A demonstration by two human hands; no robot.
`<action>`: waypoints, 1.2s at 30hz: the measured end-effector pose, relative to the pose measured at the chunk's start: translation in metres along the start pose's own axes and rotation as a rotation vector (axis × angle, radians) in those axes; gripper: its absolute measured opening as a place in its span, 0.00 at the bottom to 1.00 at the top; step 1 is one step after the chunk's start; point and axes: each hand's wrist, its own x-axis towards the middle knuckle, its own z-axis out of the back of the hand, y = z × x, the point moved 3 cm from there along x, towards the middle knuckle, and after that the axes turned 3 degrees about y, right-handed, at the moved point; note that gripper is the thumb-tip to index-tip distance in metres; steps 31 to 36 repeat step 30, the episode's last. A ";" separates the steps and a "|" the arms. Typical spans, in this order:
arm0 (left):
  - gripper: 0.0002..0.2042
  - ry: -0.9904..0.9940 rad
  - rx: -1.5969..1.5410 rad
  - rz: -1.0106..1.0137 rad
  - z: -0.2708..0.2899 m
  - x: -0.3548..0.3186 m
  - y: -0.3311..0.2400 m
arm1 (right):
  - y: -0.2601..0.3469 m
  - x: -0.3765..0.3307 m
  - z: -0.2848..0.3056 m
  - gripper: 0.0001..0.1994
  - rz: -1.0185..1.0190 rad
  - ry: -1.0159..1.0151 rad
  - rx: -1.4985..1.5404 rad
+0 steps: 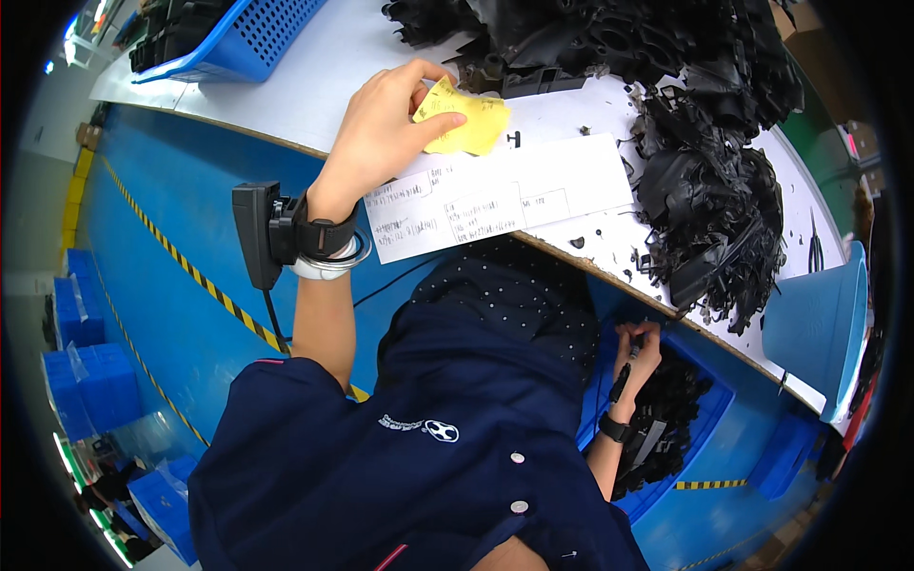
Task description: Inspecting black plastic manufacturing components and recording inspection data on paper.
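My left hand [386,119] is over the white table, pinching a creased piece of yellow paper [481,122] with dark writing on it. Just below that hand, a white sheet [500,200] with handwriting and drawn boxes overhangs the table's front edge. Off to the right and lower than the tabletop, my right hand [640,350] is closed around a small dark object whose kind I cannot make out. A blue crate [709,404] of black plastic parts [666,404] lies beneath this hand.
A big heap of black plastic pieces [709,181] covers the table's right side, with small scraps around it. A light-blue bucket [817,309] stands at the right edge. A blue perforated basket [252,43] sits at the far left. Blue boxes [93,385] stand on the floor at left.
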 end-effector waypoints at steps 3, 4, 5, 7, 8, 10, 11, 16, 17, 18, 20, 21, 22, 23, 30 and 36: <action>0.15 0.001 -0.160 0.019 0.003 -0.002 0.005 | -0.010 -0.002 0.002 0.11 -0.171 -0.061 0.213; 0.13 -0.083 -0.341 0.055 0.006 -0.005 0.008 | -0.008 -0.002 0.000 0.11 -0.170 -0.058 0.216; 0.12 -0.168 -0.521 0.092 0.010 -0.008 0.012 | -0.004 -0.003 -0.001 0.11 -0.092 -0.101 0.137; 0.12 -0.249 -0.634 0.145 0.018 -0.019 0.010 | 0.000 -0.004 -0.004 0.10 -0.021 -0.149 0.062; 0.12 -0.334 -0.748 0.203 0.025 -0.029 0.008 | 0.000 -0.004 -0.006 0.10 -0.018 -0.135 0.051; 0.10 -0.346 -0.879 0.172 0.037 -0.050 0.007 | 0.003 -0.005 -0.009 0.10 -0.018 -0.114 0.043; 0.09 -0.355 -0.985 0.183 0.040 -0.060 0.010 | 0.004 -0.005 -0.010 0.09 -0.053 -0.098 0.019; 0.08 -0.235 -1.054 0.285 0.020 -0.098 -0.005 | 0.004 0.000 -0.019 0.09 -0.191 -0.069 0.156; 0.07 -0.171 -0.886 0.220 0.002 -0.105 -0.012 | 0.002 0.002 -0.019 0.09 -0.167 -0.079 0.159; 0.06 -0.111 -0.721 0.165 -0.025 -0.112 -0.017 | 0.002 0.006 -0.021 0.09 -0.142 -0.079 0.155; 0.06 0.052 -0.870 0.221 -0.072 -0.121 -0.032 | 0.024 0.013 -0.030 0.07 -0.138 -0.066 0.134; 0.06 0.288 -0.897 0.272 -0.089 -0.119 -0.037 | 0.023 0.017 -0.036 0.07 -0.104 -0.063 0.160; 0.07 0.340 -0.869 0.101 -0.107 -0.114 -0.036 | 0.026 0.016 -0.039 0.07 -0.073 -0.053 0.183; 0.06 0.392 -0.898 0.158 -0.118 -0.117 -0.036 | 0.035 0.016 -0.037 0.07 -0.069 -0.008 0.091; 0.06 0.628 -0.799 -0.055 -0.056 -0.110 -0.037 | -0.022 0.012 -0.014 0.09 -0.137 -0.045 0.105; 0.06 0.628 -0.799 -0.055 -0.056 -0.110 -0.037 | -0.022 0.012 -0.014 0.09 -0.137 -0.045 0.105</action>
